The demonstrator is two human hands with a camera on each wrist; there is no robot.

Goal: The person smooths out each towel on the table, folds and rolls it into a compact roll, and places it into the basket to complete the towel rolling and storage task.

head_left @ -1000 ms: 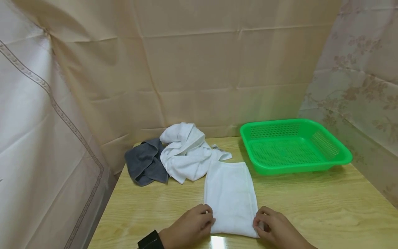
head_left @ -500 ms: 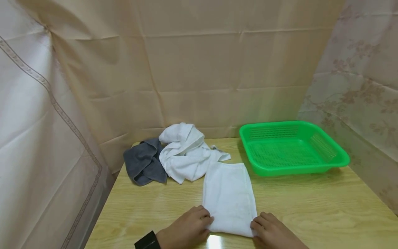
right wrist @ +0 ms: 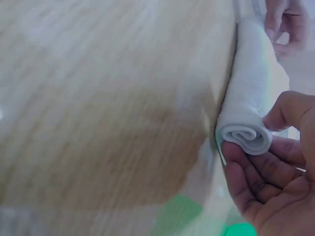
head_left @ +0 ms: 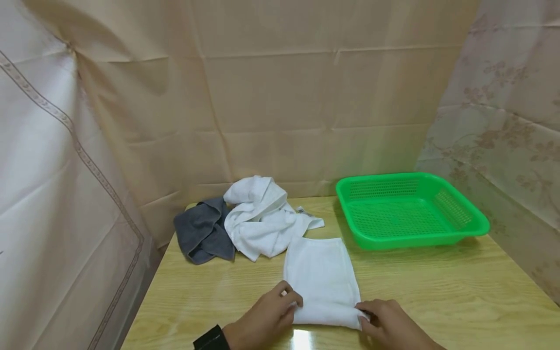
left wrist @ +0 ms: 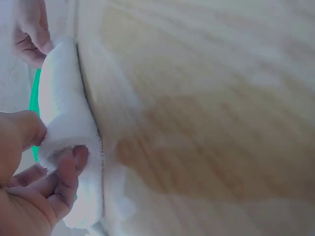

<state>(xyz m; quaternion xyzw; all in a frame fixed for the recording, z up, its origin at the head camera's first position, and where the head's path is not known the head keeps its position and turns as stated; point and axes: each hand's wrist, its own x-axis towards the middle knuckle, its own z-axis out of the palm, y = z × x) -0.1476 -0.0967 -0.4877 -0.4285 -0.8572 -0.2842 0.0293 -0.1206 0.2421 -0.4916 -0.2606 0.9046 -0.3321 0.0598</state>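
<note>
A white towel (head_left: 321,272) lies on the table with its near edge rolled up into a thick tube. My left hand (head_left: 269,311) pinches the left end of that roll; in the left wrist view its thumb is on the outside and fingertips reach into the open end. At the other end my right hand (head_left: 387,321) grips the roll between thumb and fingers, and the right wrist view shows the towel's spiral (right wrist: 246,136) end-on. The far part of the towel is flat, its back edge close to a crumpled white cloth (head_left: 262,218).
A dark grey cloth (head_left: 204,231) lies bunched at the back left, beside the crumpled white one. To the back right stands a green plastic basket (head_left: 411,240) with perforated walls. Fabric curtains (head_left: 271,97) hang behind the wooden table (head_left: 437,291) and along both sides.
The towel's near edge has gone from flat to rolled, with both hands turning it slightly away from me. The flat part is shorter now. The other cloths and basket stay put.
</note>
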